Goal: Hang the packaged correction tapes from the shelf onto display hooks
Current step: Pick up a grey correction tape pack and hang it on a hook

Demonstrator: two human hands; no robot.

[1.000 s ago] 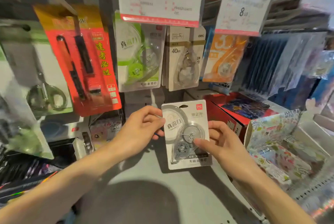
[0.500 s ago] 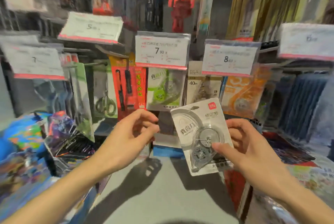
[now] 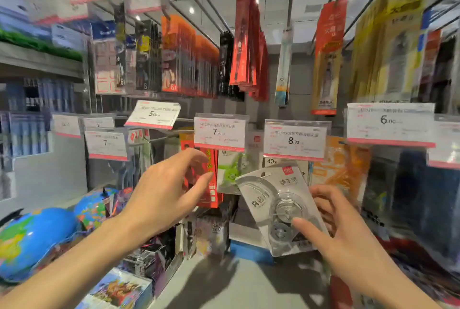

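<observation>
Right hand [image 3: 348, 231]: a grey correction tape pack [image 3: 278, 209] is pinched, thumb on the blister front, fingers behind; the pack is held tilted, top leaning left, below the price tags. Left hand [image 3: 169, 194]: held free with fingers loosely extended, nothing grasped, raised beside the pack and apart from it, in front of a red pack [image 3: 211, 184]. Behind the held pack, a green tape pack [image 3: 231, 171] is hung under the 7.90 tag [image 3: 220, 131]; an orange pack [image 3: 341, 166] is hung to the right of the 8.00 tag [image 3: 296, 140]. Globes [image 3: 32, 241] are seen at lower left.
</observation>
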